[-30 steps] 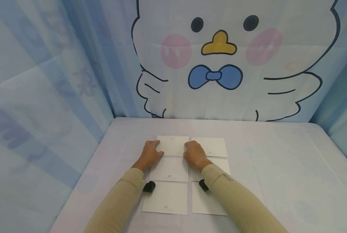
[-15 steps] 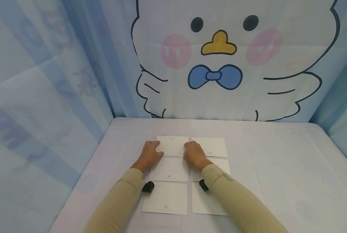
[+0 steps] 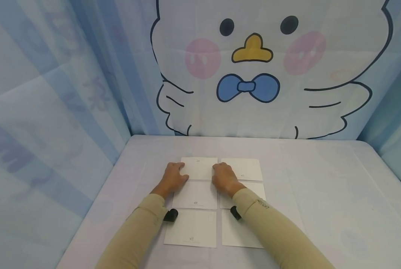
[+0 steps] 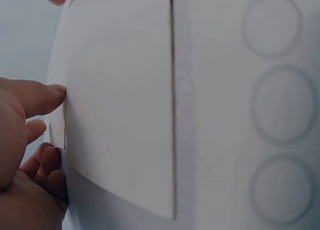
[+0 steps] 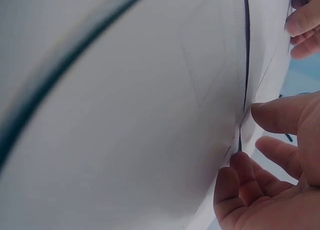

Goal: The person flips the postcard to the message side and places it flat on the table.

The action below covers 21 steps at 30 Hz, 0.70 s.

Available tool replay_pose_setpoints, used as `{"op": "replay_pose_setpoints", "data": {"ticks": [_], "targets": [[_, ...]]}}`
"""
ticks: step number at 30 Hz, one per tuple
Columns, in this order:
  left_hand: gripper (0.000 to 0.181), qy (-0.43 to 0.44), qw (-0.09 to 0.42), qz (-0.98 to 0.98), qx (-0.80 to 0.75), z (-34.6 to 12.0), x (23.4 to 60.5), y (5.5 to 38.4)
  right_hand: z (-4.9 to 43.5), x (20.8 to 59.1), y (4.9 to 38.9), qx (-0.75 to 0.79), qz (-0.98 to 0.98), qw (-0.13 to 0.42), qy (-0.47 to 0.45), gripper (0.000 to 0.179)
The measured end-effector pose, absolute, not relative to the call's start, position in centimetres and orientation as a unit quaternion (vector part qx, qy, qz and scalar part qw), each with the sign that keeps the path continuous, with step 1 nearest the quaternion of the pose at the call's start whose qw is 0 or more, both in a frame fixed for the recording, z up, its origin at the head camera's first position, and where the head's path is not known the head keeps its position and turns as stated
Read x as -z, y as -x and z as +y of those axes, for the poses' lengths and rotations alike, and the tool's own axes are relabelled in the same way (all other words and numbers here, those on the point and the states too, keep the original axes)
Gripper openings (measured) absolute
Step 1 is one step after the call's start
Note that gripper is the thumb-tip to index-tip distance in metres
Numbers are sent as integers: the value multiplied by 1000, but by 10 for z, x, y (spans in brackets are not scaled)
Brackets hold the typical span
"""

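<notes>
White rectangular cards lie flat in two columns of three. At the far left card [image 3: 198,170], both hands hold opposite sides. My left hand [image 3: 170,179] has thumb and fingers spread along its left edge; in the left wrist view the thumb [image 4: 45,97] lies at its near edge. Curled over the same card's right edge is my right hand [image 3: 225,179], its knuckles overlapping the far right card [image 3: 249,170]. In the right wrist view, thumb [image 5: 280,115] and fingertips come close together at the card edge. The middle left card [image 3: 195,196] lies just below.
The near left card [image 3: 190,228] and near right card [image 3: 237,233] lie closest to the person; the right sleeve partly covers the right column. A pale cloth covers the table [image 3: 321,186]. Behind hangs a curtain [image 3: 247,116] printed with a cartoon bird.
Hands and cards stay almost in place; the head view tilts very slightly.
</notes>
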<state>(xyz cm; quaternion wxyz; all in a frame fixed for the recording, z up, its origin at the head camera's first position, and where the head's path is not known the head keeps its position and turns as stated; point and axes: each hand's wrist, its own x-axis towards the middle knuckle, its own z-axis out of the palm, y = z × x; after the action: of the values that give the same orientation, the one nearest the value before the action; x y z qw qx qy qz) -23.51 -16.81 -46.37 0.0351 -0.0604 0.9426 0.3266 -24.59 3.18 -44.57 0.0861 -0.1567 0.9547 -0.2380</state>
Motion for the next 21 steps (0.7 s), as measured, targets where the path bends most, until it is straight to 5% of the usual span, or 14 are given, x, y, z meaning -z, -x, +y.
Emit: {"op": "replay_pose_setpoints", "data": {"ticks": [21], "targets": [[56, 49, 38, 935, -350, -170, 466, 235, 30, 446, 244, 191, 961, 85, 182, 36]]}}
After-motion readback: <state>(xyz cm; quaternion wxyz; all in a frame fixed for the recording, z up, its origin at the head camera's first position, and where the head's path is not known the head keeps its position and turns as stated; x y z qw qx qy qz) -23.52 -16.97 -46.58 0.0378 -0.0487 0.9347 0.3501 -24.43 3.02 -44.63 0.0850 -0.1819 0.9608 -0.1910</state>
